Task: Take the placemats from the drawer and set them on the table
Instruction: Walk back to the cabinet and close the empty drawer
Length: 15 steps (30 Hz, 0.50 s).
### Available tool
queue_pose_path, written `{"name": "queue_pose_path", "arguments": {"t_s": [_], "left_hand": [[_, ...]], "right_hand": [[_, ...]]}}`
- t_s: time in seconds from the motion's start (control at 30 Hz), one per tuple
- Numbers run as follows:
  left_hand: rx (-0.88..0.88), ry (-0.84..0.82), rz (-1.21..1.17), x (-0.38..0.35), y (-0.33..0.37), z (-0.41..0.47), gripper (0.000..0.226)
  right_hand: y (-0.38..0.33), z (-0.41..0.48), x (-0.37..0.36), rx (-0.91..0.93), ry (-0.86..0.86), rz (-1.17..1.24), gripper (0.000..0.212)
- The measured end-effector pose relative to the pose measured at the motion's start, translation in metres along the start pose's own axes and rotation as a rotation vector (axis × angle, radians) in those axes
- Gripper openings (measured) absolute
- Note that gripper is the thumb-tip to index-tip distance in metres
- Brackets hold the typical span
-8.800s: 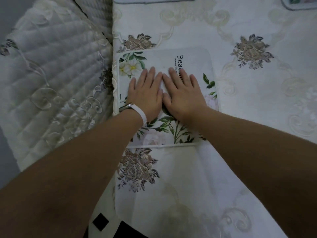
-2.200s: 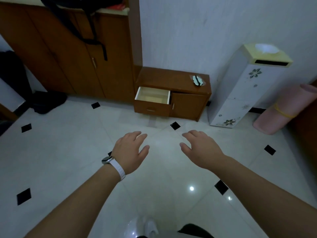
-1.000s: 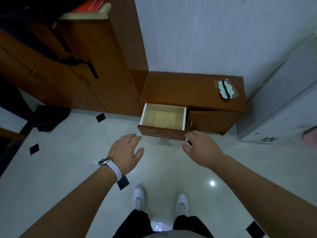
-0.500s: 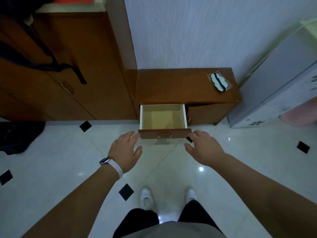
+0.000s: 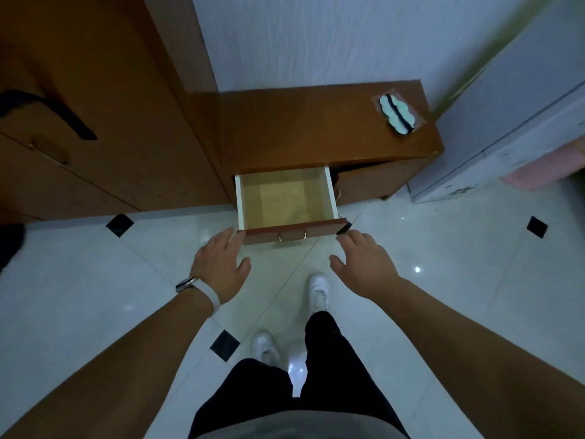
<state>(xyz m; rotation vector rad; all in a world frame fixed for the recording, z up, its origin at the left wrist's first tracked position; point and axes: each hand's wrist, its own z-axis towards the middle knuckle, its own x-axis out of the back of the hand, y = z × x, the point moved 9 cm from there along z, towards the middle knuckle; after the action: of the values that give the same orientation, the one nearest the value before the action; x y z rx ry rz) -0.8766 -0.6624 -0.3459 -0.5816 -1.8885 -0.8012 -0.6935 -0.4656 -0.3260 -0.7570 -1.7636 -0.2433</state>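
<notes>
- The drawer (image 5: 329, 191) was found pulled fully out from under the left end of a low cabinet (image 5: 316, 128); only its bare, pale wooden bottom was shown, and no placemats could be seen in it or anywhere else in view.
- The left hand (image 5: 218, 267) and the right hand (image 5: 364, 264) were held out just short of the drawer's two front corners, their fingers (image 5: 232, 237) spread and relaxed, with nothing grasped.
- Placemats would be expected to be light, thin and bendable, and best lifted flat by two opposite edges.
- The drawer was judged stiff and light-running; it could be pushed at its glossy reddish front panel or taken by the small brass handle (image 5: 292, 236) set at the middle.
- A flat clear packet (image 5: 397, 114) holding a scalloped pale-green piece was seen at the far right corner of the cabinet top.
- The floor (image 5: 95, 280) was made of polished white tiles with small black diamond insets, and looked slippery.
</notes>
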Motion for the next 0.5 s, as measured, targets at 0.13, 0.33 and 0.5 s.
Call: {"name": "queue_pose_path", "arguments": {"t_s": [0.13,0.33,0.5], "left_hand": [[-0.001,0.006,0.002,-0.041,-0.009,0.053,0.064],[-0.021,0.021,-0.008,-0.122,-0.028,0.131,0.061],[-0.071,0.065,-0.025,-0.185,-0.047,0.173,0.061]], "right_hand": [[0.021,0.052,-0.050,0.014,-0.002,-0.029,0.046],[0.054,0.131,-0.131,0.076,0.049,-0.050,0.045],[0.075,0.186,-0.177,0.077,0.147,-0.071,0.041]]}}
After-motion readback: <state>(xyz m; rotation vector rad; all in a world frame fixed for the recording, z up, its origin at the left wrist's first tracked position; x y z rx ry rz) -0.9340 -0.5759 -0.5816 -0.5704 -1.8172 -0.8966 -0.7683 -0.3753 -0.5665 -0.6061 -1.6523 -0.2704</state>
